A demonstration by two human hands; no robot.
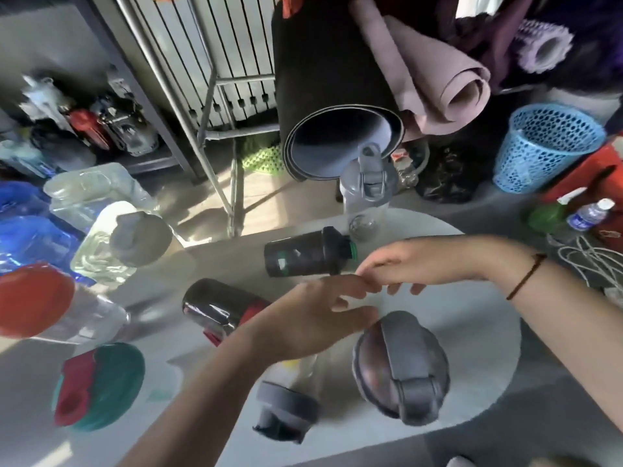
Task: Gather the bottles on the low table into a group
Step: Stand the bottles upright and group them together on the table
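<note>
On the round white low table [485, 328] a black shaker bottle [303, 252] with a green cap lies on its side. A clear bottle with a grey flip lid [367, 193] stands at the far edge. Near me stands a grey-lidded bottle [401, 369], beside a clear bottle with a grey cap [286, 406] lying down. A shiny dark bottle with red trim [219, 308] lies at the left. My left hand [313, 318] hovers open over the table's middle, partly covering the clear lying bottle. My right hand [414, 267] reaches in open, fingertips close to the black shaker's cap.
More bottles crowd the left: a red-capped one [37, 305], a teal and red lid [97, 385], a clear grey-capped one [135, 241]. Rolled mats [337, 96] lean behind the table. A blue mesh basket [546, 146], a small water bottle [588, 214] and cables [580, 261] lie at the right.
</note>
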